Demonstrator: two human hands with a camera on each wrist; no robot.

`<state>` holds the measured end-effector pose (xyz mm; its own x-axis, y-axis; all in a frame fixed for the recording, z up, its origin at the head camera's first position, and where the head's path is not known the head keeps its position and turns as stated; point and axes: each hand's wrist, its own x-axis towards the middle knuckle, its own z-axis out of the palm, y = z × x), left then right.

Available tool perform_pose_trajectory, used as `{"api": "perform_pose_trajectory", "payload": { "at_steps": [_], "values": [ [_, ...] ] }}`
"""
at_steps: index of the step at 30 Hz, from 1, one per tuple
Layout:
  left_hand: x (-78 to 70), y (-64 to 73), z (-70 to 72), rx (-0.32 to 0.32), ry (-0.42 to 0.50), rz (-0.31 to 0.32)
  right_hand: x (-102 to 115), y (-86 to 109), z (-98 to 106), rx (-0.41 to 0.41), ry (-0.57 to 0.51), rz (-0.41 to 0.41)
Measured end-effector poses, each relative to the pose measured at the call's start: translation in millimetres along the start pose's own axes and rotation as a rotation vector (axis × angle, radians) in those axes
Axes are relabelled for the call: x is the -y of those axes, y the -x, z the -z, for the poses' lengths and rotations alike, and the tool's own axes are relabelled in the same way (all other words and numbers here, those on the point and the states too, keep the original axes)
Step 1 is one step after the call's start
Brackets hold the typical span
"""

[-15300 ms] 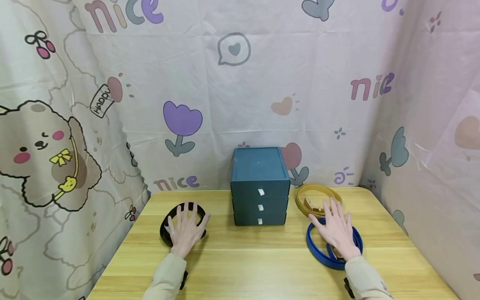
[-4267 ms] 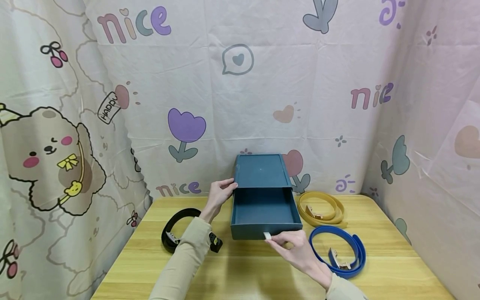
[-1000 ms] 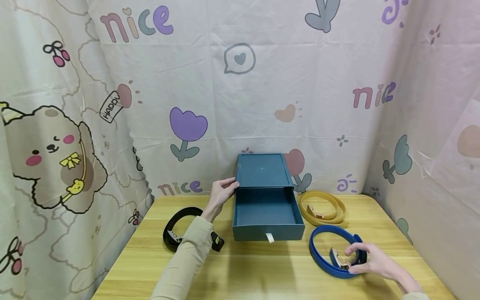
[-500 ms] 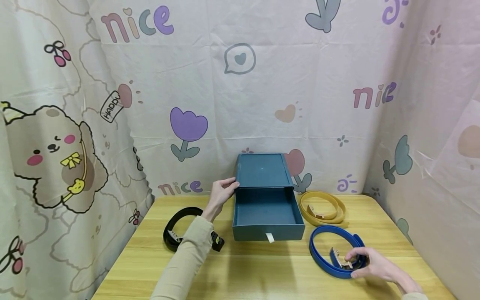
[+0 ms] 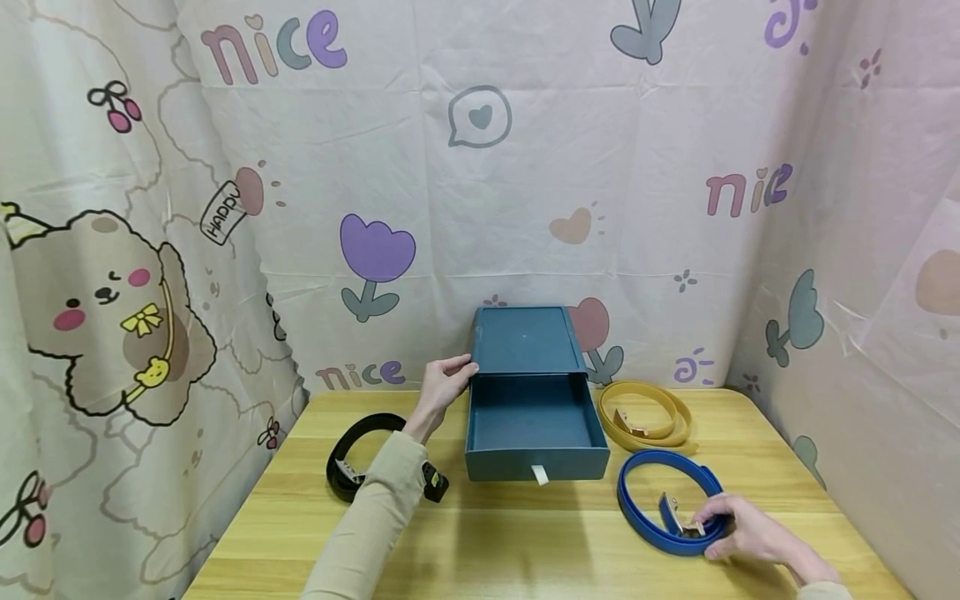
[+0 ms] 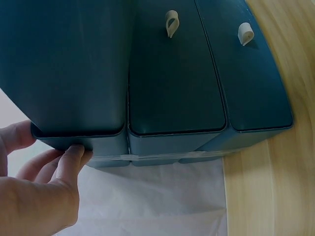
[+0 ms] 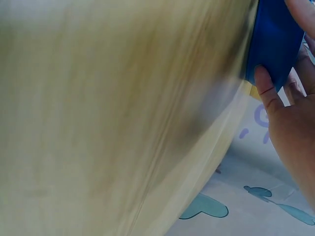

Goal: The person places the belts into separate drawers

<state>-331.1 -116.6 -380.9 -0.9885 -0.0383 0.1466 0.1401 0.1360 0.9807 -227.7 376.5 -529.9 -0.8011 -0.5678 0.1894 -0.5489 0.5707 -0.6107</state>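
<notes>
left hand: the left hand (image 5: 438, 393) grips the front left edge of the drawer unit (image 5: 528, 342); in the left wrist view the fingers bend at the corner of its top level.
right hand: the right hand (image 5: 753, 529) pinches the right part of the blue belt (image 5: 652, 535), with thumb and fingers on two sides of the strap.
blue belt: it is coiled in a ring at the right of the desk (image 5: 510, 550), in front of the yellow belt (image 5: 681, 417); its metal buckle (image 5: 682, 525) is inside the ring, near the fingertips. whether the gripped part is lifted from the desk, i cannot tell.
top drawer: the top drawer (image 5: 536, 464) is pulled out toward the person, and a white tab (image 5: 540, 475) hangs on its front.
lower drawers: the middle drawer (image 6: 172, 73) and the bottom drawer (image 6: 251, 73) are pushed in, each with a pale loop.
yellow belt: it lies coiled to the right of the drawer unit.
black belt: the black belt (image 5: 337, 485) lies coiled at the left of the desk, partly behind the left sleeve (image 5: 371, 517).
cloth: a printed cloth (image 5: 510, 208) hangs behind the desk.
</notes>
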Motion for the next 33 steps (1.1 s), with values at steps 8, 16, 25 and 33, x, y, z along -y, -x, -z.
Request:
{"api": "perform_pose_trajectory", "payload": {
  "at_steps": [8,16,25,33],
  "values": [
    [0.9,0.5,0.5,0.016,-0.01,-0.018,-3,0.2,-1,-0.039,-0.001,0.07],
    [-0.7,1.0,1.5,0.013,-0.022,-0.007,-5,-2.3,-5,-0.105,-0.031,0.109],
    [-1.0,0.6,0.5,0.007,-0.009,0.004,-2,-2.8,-6,-0.157,-0.019,0.085],
    [-1.4,0.0,0.4,0.003,-0.015,0.009,8,-9.2,-5,-0.218,-0.028,0.117]
  ]
}}
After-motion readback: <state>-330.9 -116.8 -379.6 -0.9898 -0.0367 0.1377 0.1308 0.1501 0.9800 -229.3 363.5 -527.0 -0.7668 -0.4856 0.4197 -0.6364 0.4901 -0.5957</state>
